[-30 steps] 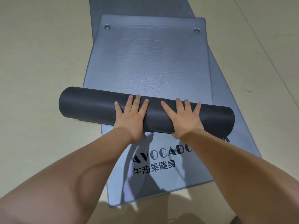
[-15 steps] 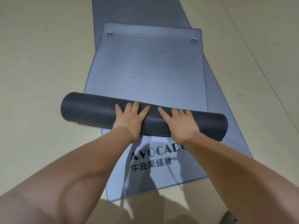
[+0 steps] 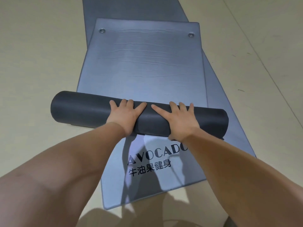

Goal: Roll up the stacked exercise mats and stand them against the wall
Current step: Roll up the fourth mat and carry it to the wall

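A dark grey rolled mat [image 3: 85, 110] lies crosswise on a flat blue-grey mat [image 3: 144, 63] that has two metal eyelets at its far end and "AVOCADO" lettering near me. A longer, darker mat [image 3: 219, 89] lies flat underneath and sticks out on the right and at the far end. My left hand [image 3: 126, 115] and my right hand [image 3: 178, 120] press palm-down on the middle of the roll, side by side, with fingers spread over its top. Neither hand wraps around it.
Bare beige floor [image 3: 37, 59] surrounds the mats on both sides. The roll's left end overhangs the blue-grey mat onto the floor. No wall is in view. My shadow falls on the mat's near end.
The roll has edged slightly away from me along the blue-grey mat. Both hands stay flat on it, fingers reaching a little further over the top.
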Tool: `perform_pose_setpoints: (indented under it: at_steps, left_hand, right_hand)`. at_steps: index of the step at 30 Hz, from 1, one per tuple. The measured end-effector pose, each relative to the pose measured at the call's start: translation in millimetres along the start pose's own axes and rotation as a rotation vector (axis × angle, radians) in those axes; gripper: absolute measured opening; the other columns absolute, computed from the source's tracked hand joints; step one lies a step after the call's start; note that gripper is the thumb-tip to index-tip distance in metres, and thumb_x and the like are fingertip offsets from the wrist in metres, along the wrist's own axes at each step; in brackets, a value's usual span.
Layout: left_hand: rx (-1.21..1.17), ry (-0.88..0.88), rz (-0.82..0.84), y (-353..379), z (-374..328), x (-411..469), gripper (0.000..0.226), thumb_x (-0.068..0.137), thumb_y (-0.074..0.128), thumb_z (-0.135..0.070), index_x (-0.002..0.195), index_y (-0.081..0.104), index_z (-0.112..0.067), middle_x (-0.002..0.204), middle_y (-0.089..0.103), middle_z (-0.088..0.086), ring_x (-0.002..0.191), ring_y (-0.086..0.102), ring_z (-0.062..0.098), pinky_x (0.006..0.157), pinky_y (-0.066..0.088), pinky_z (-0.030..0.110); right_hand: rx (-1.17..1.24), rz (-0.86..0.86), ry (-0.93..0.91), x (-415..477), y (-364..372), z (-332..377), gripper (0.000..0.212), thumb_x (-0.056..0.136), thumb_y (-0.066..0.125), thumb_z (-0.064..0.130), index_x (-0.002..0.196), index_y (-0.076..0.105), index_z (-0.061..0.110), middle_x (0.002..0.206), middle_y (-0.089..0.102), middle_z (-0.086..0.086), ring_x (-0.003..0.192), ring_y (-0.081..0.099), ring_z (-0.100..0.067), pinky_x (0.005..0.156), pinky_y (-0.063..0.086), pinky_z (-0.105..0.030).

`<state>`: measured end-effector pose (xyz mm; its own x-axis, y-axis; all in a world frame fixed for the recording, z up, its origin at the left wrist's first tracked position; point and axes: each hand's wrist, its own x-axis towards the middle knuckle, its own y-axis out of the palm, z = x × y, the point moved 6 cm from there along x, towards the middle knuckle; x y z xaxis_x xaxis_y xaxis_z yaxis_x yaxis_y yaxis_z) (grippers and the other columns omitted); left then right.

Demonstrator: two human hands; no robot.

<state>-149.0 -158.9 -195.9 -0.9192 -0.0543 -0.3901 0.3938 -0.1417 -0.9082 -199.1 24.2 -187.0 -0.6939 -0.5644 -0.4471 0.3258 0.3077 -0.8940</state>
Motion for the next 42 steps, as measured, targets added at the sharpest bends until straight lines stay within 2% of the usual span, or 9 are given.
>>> perform_pose_setpoints:
  at_steps: [3, 12, 17, 19, 22, 29, 35, 38, 42]
  left_hand:
    - [-0.025, 0.02, 0.033, -14.0, 2.2, 2.5, 0.107, 0.071, 0.081, -0.042, 0.15, 0.008, -0.04, 0.124, 0.052, 0.007, 0.116, 0.049, 0.031, 0.097, 0.036, 0.06]
    - [-0.151, 0.009, 0.277, -4.8, -37.2, -63.9, 0.081, 0.071, 0.08, -0.035, 0.131, 0.026, -0.041, 0.095, 0.05, -0.004, 0.093, 0.059, 0.028, 0.089, 0.04, 0.053]
    - [-0.279, -0.011, 0.421, 2.5, -35.9, -77.7, 0.088, 0.061, 0.087, -0.028, 0.128, 0.033, -0.046, 0.094, 0.054, -0.009, 0.091, 0.059, 0.025, 0.084, 0.041, 0.047]
    - [-0.344, -0.025, 0.475, -2.6, -25.7, -66.2, 0.098, 0.056, 0.093, -0.03, 0.132, 0.034, -0.048, 0.099, 0.057, -0.012, 0.098, 0.059, 0.025, 0.088, 0.047, 0.048]
    - [-0.453, -0.015, 0.523, -9.1, -7.1, -50.0, 0.108, 0.05, 0.098, -0.029, 0.14, 0.04, -0.043, 0.111, 0.059, -0.009, 0.102, 0.057, 0.024, 0.093, 0.052, 0.043]
    - [-0.61, -0.017, 0.62, -1.9, -1.9, -36.0, 0.119, 0.051, 0.1, -0.019, 0.151, 0.038, -0.035, 0.137, 0.058, -0.004, 0.12, 0.055, 0.026, 0.105, 0.046, 0.043]
    - [-0.419, -0.068, 0.231, -4.5, 6.9, -72.7, 0.111, 0.071, 0.069, -0.055, 0.162, 0.009, -0.032, 0.169, 0.014, 0.001, 0.156, 0.009, 0.025, 0.121, 0.003, 0.066]
    - [-0.237, -0.076, -0.078, 3.5, -15.8, -109.8, 0.103, 0.079, 0.048, -0.065, 0.163, 0.012, -0.018, 0.171, 0.005, 0.011, 0.157, 0.0, 0.033, 0.118, 0.002, 0.072]
    - [-0.235, -0.188, -0.015, 33.2, -30.6, -120.1, 0.117, 0.083, 0.05, -0.075, 0.162, -0.011, -0.014, 0.168, -0.021, 0.013, 0.154, -0.02, 0.037, 0.112, -0.001, 0.077]
  right_hand:
    - [0.042, -0.021, -0.051, 6.5, -11.8, -3.8, 0.13, 0.071, 0.087, 0.036, 0.153, -0.011, 0.06, 0.131, 0.053, -0.008, 0.119, 0.053, -0.034, 0.107, 0.037, -0.06]
    - [0.083, 0.311, -0.188, -37.0, -6.6, -4.3, 0.112, 0.063, 0.089, 0.04, 0.146, 0.018, 0.063, 0.106, 0.06, 0.007, 0.096, 0.062, -0.024, 0.083, 0.053, -0.041]
    - [0.126, 0.341, -0.2, -51.4, 2.3, 8.8, 0.124, 0.061, 0.092, 0.053, 0.154, 0.01, 0.058, 0.134, 0.052, 0.007, 0.125, 0.053, -0.024, 0.109, 0.04, -0.048]
    - [0.068, 0.206, -0.205, -54.8, 3.5, 14.7, 0.138, 0.061, 0.089, 0.063, 0.159, -0.008, 0.051, 0.163, 0.028, -0.002, 0.152, 0.026, -0.029, 0.124, 0.016, -0.061]
    - [-0.099, 0.048, -0.184, -62.0, 9.0, 21.2, 0.147, 0.069, 0.086, 0.067, 0.15, -0.035, 0.047, 0.172, -0.007, -0.013, 0.159, -0.007, -0.039, 0.121, -0.001, -0.073]
    - [-0.073, 0.025, -0.127, -54.8, 13.0, 18.8, 0.128, 0.087, 0.08, 0.032, 0.152, -0.029, 0.049, 0.167, 0.013, -0.021, 0.155, 0.012, -0.043, 0.122, 0.01, -0.07]
    - [-0.004, 0.101, -0.173, -35.1, 1.4, 11.5, 0.129, 0.074, 0.085, 0.041, 0.156, -0.014, 0.053, 0.15, 0.038, -0.012, 0.139, 0.037, -0.034, 0.115, 0.029, -0.065]
    - [0.031, 0.16, -0.204, -16.2, -13.6, 5.6, 0.132, 0.065, 0.086, 0.042, 0.157, -0.006, 0.055, 0.131, 0.051, -0.006, 0.12, 0.051, -0.03, 0.1, 0.042, -0.052]
    - [0.107, 0.294, -0.197, 4.0, -25.4, 1.3, 0.142, 0.056, 0.097, 0.044, 0.159, 0.0, 0.057, 0.129, 0.053, -0.002, 0.114, 0.056, -0.029, 0.093, 0.045, -0.044]
